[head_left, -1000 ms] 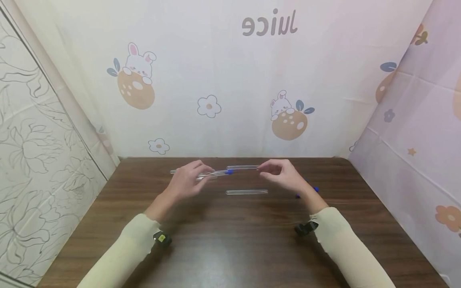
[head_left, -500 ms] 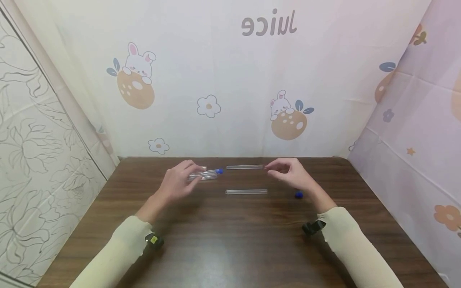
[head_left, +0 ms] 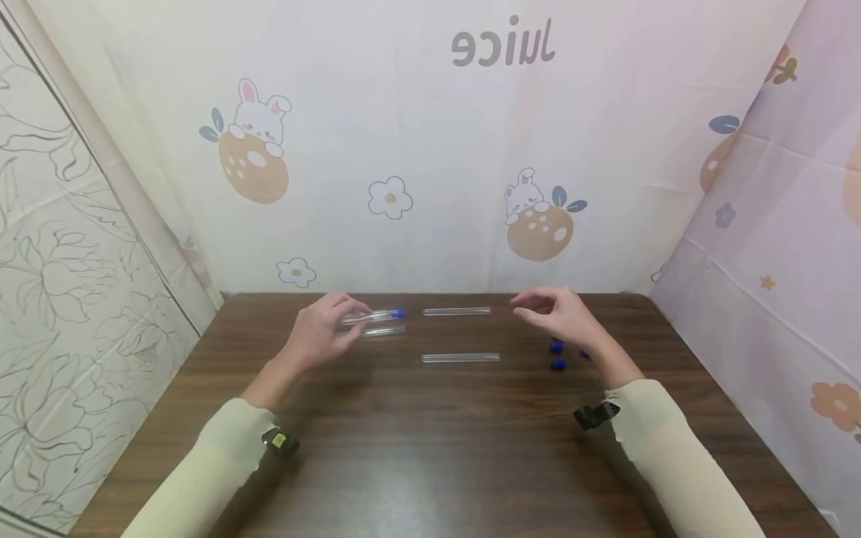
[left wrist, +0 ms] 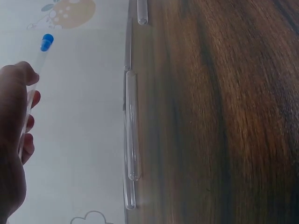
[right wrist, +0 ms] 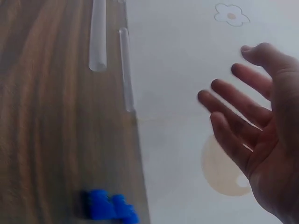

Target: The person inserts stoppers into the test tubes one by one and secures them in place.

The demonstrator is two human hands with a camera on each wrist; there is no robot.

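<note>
My left hand (head_left: pixel 319 329), at the back left of the table, pinches a clear test tube (left wrist: pixel 41 60) between thumb and fingers. A blue cap (left wrist: pixel 47 42) closes the tube's end, which points right in the head view. Uncapped test tubes (left wrist: pixel 132 126) lie on the table beside this hand, partly hidden by it in the head view. My right hand (head_left: pixel 561 314) is raised at the back right, its fingers loosely bent and holding nothing, as the right wrist view (right wrist: pixel 261 121) bears out. Loose blue caps (head_left: pixel 557 347) lie just below it, some behind the wrist.
Two more clear tubes lie mid-table, one near the back edge (head_left: pixel 457 311) and one closer (head_left: pixel 461 359). The brown wooden table (head_left: pixel 430 441) ends at a printed curtain (head_left: pixel 430 134). A small black camera sits on each wrist.
My left hand has moved left, carrying the capped test tube with it. The right hand has drawn back to the right, away from the far tube, and more blue caps show beneath it.
</note>
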